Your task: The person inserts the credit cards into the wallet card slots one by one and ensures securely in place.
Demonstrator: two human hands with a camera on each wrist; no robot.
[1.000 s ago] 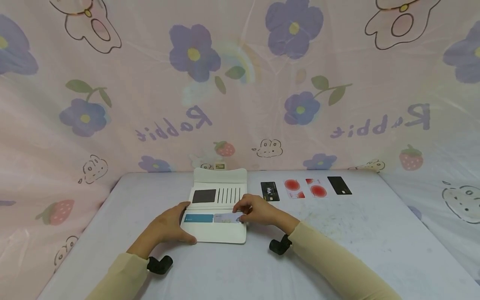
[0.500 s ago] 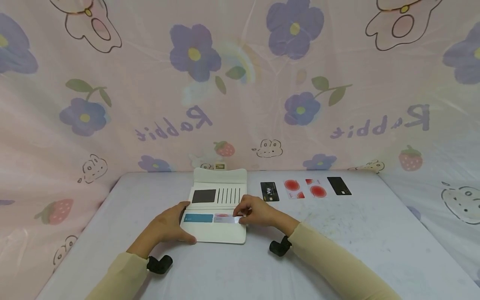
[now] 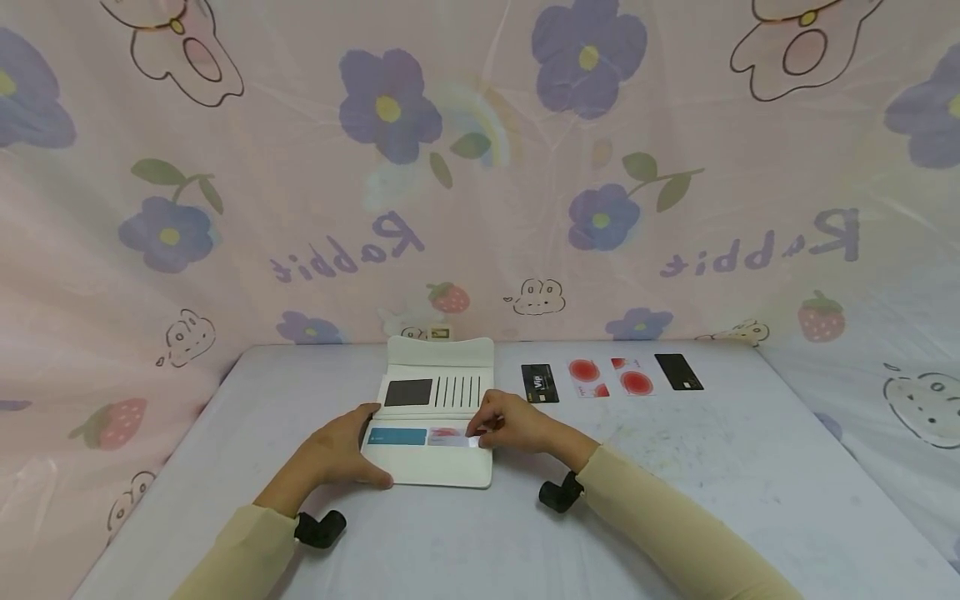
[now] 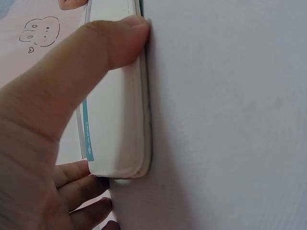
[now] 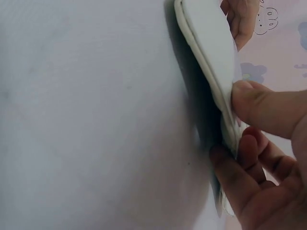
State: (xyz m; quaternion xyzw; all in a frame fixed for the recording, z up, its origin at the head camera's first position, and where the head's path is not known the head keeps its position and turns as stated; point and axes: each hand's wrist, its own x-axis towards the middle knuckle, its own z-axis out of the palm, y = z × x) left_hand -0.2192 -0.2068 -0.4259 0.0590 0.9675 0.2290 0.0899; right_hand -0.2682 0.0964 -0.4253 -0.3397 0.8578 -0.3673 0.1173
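A white wallet (image 3: 438,467) lies unfolded on the table, its black picture window and row of card slots in the upper half. In the lower half's pocket sit a teal card (image 3: 397,437) and, to its right, a pale card (image 3: 446,439) with reddish print. My left hand (image 3: 333,450) holds the wallet's left end, thumb on the near edge, as the left wrist view also shows. At the right end, my right hand (image 3: 517,421) pinches the pale card between thumb and index finger. Its other fingers touch the wallet's edge in the right wrist view, and they partly cover the card.
On the table (image 3: 637,500), right of the wallet, a row of loose cards lies flat: a black VIP card (image 3: 540,383), a red-and-white card (image 3: 588,377), another red-and-white card (image 3: 632,377) and a plain black card (image 3: 678,372). A patterned curtain (image 3: 480,208) hangs behind.
The pale card's visible face has changed from a lavender pattern to reddish print with a bright glare, and the right fingertips have shifted slightly. The left hand and wallet have stayed put.
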